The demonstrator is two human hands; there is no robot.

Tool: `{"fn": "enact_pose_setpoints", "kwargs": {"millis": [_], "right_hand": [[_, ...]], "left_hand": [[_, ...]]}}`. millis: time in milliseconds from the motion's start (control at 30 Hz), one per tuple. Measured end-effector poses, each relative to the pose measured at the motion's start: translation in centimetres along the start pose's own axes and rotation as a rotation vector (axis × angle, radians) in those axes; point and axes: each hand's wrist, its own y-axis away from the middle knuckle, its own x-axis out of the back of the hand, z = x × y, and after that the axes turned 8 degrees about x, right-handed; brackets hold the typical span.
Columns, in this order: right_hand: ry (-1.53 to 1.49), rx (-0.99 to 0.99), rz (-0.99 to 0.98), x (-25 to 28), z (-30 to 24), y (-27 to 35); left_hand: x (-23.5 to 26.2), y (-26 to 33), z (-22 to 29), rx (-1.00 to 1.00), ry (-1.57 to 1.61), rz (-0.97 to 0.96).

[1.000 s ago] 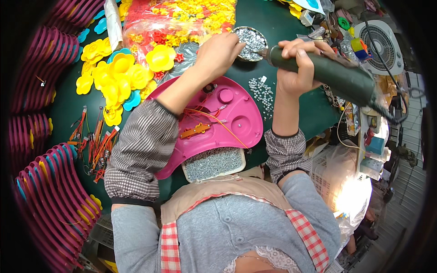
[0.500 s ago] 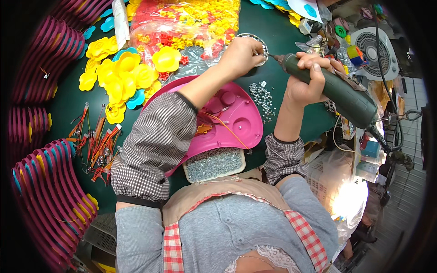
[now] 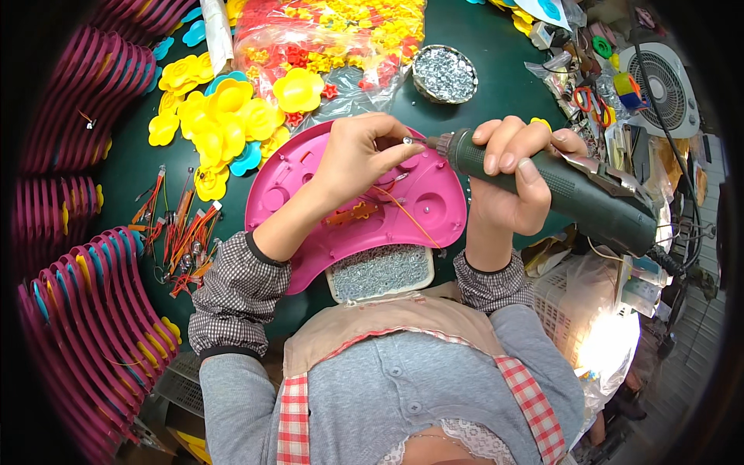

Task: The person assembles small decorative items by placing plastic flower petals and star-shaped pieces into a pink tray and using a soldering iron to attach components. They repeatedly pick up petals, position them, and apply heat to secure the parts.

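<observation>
My right hand [image 3: 511, 167] is wrapped round a dark green electric screwdriver [image 3: 589, 198], its bit pointing left. At that bit, my left hand [image 3: 360, 155] pinches a small silvery part [image 3: 408, 140], too small to name exactly. Both hands hover over a pink kidney-shaped plastic shell [image 3: 353, 242], which lies with its posts and round recesses facing up. Inside the shell are an orange piece [image 3: 350, 215] and a thin orange wire [image 3: 411, 219]. Beyond my hands stands a round bowl [image 3: 417, 76] filled with small silvery parts.
A white tray of small screws [image 3: 380, 273] sits nearest me. To the left lie wired parts [image 3: 190, 240], yellow flower pieces [image 3: 225, 124] and stacked magenta shells [image 3: 93, 310]. A plastic bag of red and yellow pieces [image 3: 333, 35] is at the back; a fan [image 3: 659, 89] stands right.
My left hand has come back from the bowl to above the pink shell, carrying a small silvery part. The screwdriver has moved down and left, its bit now at that part.
</observation>
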Motion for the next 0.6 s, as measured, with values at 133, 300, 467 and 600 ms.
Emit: {"fn": "enact_pose_setpoints", "kwargs": {"millis": [133,300,467,600], "right_hand": [[-0.015,-0.023,-0.015,-0.5,-0.6,0.2],[-0.021,-0.062,0.005,-1.1,-0.9,0.4],[-0.001,-0.064,0.012,-1.5,-0.7,1.2],[0.001,-0.093,0.039,-2.0,-0.3,1.3]], "left_hand": [[0.6,1.0,-0.2,0.019,0.002,0.031],[0.4,1.8,0.5,0.008,0.051,0.043],[0.5,2.6,-0.4,0.032,-0.016,0.053],[0.5,3.4,0.1,0.17,0.078,0.06]]}}
